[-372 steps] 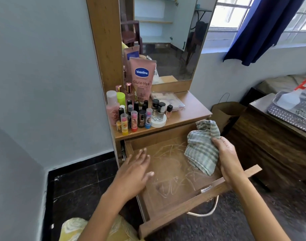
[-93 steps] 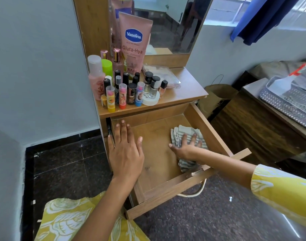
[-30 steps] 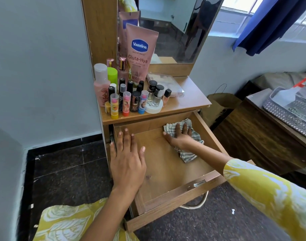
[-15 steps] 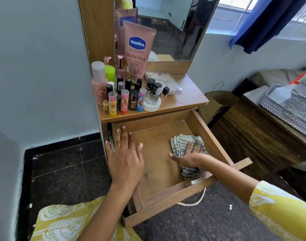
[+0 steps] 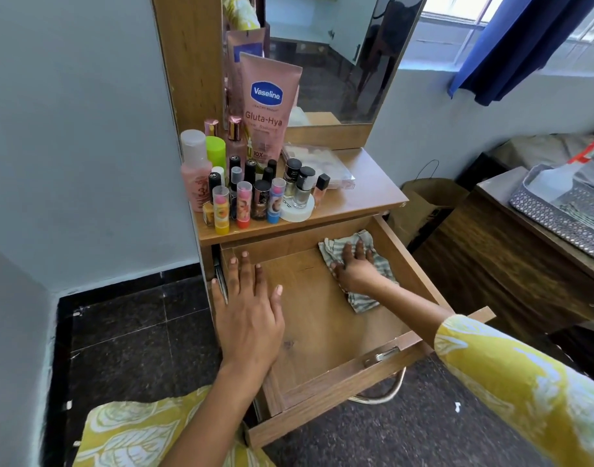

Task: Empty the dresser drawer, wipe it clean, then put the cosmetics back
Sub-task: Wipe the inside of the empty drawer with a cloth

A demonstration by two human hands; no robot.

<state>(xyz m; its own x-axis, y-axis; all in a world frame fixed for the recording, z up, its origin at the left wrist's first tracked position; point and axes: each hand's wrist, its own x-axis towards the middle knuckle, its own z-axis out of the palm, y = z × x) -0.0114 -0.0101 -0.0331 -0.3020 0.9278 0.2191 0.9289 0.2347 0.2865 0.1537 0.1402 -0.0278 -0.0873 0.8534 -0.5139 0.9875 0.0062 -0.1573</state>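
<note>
Drawer [image 5: 326, 332]: pulled out; holds one striped cloth [image 5: 373, 264] at its back right corner.
Right hand [image 5: 354, 269]: fingers straight, pressing the cloth flat.
Left hand [image 5: 248, 315]: fingers spread on the drawer's left edge.
Cosmetics [image 5: 252, 193]: clustered on the dresser surface [image 5: 366, 183]; one Vaseline tube [image 5: 267, 106], three lip balms.

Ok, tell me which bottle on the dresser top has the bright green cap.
The green-capped bottle, standing back left between the pink bottle and the Vaseline tube; no other cap is green.
</note>
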